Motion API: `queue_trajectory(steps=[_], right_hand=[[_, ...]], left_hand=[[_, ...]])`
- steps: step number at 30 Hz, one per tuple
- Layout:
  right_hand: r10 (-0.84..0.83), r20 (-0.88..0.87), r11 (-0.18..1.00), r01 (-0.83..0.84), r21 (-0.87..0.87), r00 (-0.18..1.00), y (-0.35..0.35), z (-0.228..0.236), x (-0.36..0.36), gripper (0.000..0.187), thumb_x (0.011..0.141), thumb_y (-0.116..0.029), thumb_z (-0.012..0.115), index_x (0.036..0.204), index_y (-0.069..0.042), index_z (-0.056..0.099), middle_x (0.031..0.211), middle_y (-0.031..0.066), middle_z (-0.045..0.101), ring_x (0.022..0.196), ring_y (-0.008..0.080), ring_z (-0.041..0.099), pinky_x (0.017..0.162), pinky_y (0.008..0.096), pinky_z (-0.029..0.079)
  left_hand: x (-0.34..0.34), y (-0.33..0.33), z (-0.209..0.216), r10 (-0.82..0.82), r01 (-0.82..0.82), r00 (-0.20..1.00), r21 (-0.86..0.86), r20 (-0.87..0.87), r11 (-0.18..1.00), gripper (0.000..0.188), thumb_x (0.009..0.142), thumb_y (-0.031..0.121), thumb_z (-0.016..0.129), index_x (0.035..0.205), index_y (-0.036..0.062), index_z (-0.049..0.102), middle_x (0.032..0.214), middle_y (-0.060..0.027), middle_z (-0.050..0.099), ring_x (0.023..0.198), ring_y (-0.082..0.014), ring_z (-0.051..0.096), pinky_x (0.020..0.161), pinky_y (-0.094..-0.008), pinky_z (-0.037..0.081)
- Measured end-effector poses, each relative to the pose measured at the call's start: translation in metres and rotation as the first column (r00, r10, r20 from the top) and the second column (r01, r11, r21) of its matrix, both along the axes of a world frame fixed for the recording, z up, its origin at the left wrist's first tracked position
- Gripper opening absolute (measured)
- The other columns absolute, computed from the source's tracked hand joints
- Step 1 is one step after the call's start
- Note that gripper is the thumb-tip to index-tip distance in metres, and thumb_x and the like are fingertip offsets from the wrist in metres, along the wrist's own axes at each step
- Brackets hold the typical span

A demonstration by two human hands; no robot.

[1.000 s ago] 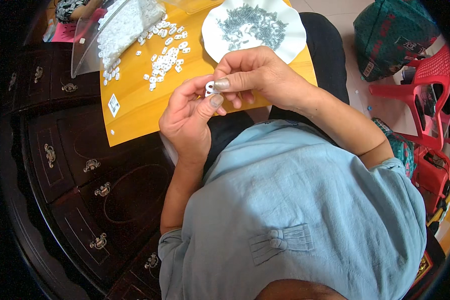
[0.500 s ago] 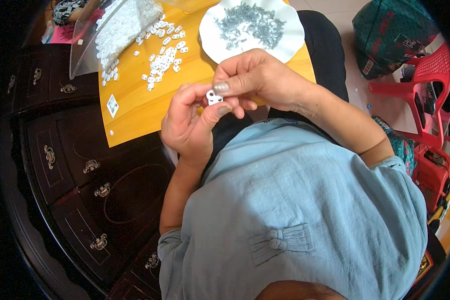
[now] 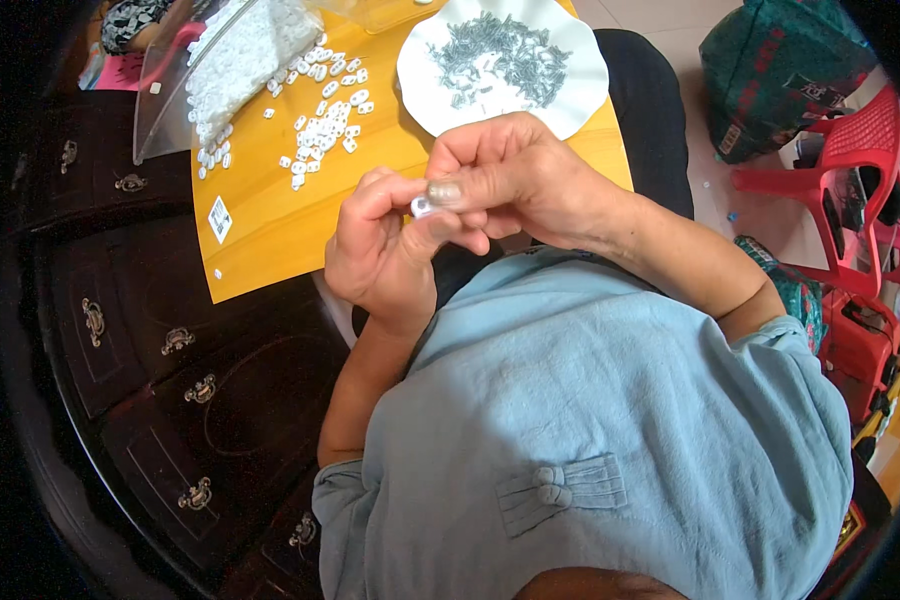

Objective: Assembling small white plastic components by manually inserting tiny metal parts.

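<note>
My left hand [image 3: 378,245] pinches a small white plastic piece [image 3: 422,207] between thumb and fingers, just past the table's near edge. Closed over the same piece from the right is my right hand [image 3: 530,185], its thumb pressed on the top. The fingertips cover most of it, so I cannot tell whether a second part is in the right hand. Beyond the hands stands a white wavy-rimmed plate [image 3: 592,95] holding many small grey, pin-like parts [image 3: 500,55]. Left of the plate lie loose white two-holed oval pieces [image 3: 322,132].
A clear plastic bag of white pieces [image 3: 245,65] lies at the far left of the yellow tabletop [image 3: 280,235]. A dark drawer cabinet [image 3: 170,410] fills the left side. To the right are a red plastic chair [image 3: 865,140] and a dark green bag [image 3: 780,75].
The white piece has tilted between my fingers, and my right thumb now covers more of it. Its two holes showed clearly before. My hands stay in nearly the same spot.
</note>
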State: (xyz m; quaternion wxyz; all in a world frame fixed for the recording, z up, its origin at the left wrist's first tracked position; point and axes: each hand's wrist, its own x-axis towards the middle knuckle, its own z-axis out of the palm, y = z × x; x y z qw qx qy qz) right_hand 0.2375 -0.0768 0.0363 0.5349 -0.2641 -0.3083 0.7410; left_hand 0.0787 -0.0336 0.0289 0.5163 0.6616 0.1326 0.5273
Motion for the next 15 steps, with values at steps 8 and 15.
queue_trajectory(steps=[8,15], right_hand=[[-0.023,0.050,0.998,0.025,-0.055,0.999,0.007,0.002,0.000,0.016,0.094,-0.013,0.062,0.089,0.002,0.061,0.069,0.0044,0.059,0.056,0.0129,0.059,0.046,0.0193,0.035],[-0.014,0.213,1.000,0.017,-0.014,0.977,0.010,0.006,0.003,0.016,0.095,-0.016,0.062,0.093,0.000,0.064,0.074,0.0016,0.061,0.066,0.0107,0.061,0.054,0.0202,0.043]], left_hand=[[0.000,0.007,-0.013,-0.058,0.067,0.995,-0.117,0.080,0.991,0.027,0.083,-0.007,0.070,0.106,-0.0054,0.056,0.088,-0.0105,0.057,0.072,-0.0161,0.063,0.065,-0.0262,0.056],[-0.009,0.009,-0.018,-0.025,0.030,0.999,-0.106,0.042,0.994,0.038,0.079,-0.010,0.072,0.113,-0.0056,0.055,0.094,-0.0107,0.059,0.077,-0.0155,0.062,0.073,-0.0261,0.054]])
